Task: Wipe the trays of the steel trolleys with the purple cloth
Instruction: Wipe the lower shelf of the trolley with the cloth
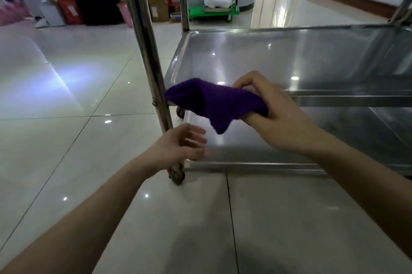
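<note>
The right hand (pixel 274 113) grips the soft purple cloth (pixel 211 102) bunched up, just over the front left corner of the shiny flat steel trolley tray (pixel 267 55), the left hand (pixel 180 144) hangs open below that tray, and I think more wiping is left.

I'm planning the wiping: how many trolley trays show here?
2. The upper tray lies behind the purple cloth; the lower tray sits directly beneath it. Another may be above, out of frame.
</note>
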Tool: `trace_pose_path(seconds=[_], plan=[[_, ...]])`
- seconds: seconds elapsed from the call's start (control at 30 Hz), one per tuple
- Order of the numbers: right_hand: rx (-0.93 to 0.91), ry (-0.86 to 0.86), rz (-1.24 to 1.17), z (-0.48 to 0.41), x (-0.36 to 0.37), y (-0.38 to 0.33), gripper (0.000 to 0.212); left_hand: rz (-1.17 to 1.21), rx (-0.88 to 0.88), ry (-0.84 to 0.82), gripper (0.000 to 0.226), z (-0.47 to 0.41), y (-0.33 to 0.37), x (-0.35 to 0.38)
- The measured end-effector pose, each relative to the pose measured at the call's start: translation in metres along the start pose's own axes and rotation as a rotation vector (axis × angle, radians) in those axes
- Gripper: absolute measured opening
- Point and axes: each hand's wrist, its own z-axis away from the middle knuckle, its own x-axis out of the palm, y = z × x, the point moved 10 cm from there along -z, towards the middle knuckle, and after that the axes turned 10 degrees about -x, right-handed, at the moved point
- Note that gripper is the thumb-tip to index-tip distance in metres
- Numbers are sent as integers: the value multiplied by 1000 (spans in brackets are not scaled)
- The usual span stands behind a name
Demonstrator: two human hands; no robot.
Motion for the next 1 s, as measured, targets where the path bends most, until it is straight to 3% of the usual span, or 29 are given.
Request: trace_pose_path(seconds=[0.1,0.17,0.23,0.4,0.5,0.6,0.7,0.77,0.83,0.9,0.97,1.0], plan=[[188,28,-336,45,21,31,21,63,64,-179,69,16,19,33],[392,49,-490,82,46,70,23,42,24,-218,50,15,16,54],[540,21,-583,113,60,102,36,-59,-9,-199,31,12,17,69],[733,-158,-964,174,70,145,76,-321,-32,-106,27,-1,16,80],[756,-141,-899,182,67,169,68,-375,-35,-148,39,-9,13,91],[779,-141,-762,180,77,190,39,-467,-55,-205,43,-22,-1,95],[850,-192,-505,189,99,212,36,-663,-176,-238,24,-39,-36,90],[879,-265,-467,187,116,213,32,-782,-242,-250,26,-53,-54,84],[851,-239,-455,167,114,221,26,-803,-219,-105,31,-71,-47,65],[837,-97,-368,139,94,240,22,-745,-149,158,50,-84,-28,41],[853,-55,-152,123,76,260,43,-748,-117,306,81,-90,-23,34],[842,-139,12,121,76,267,57,-781,-120,303,91,-92,-27,39]])
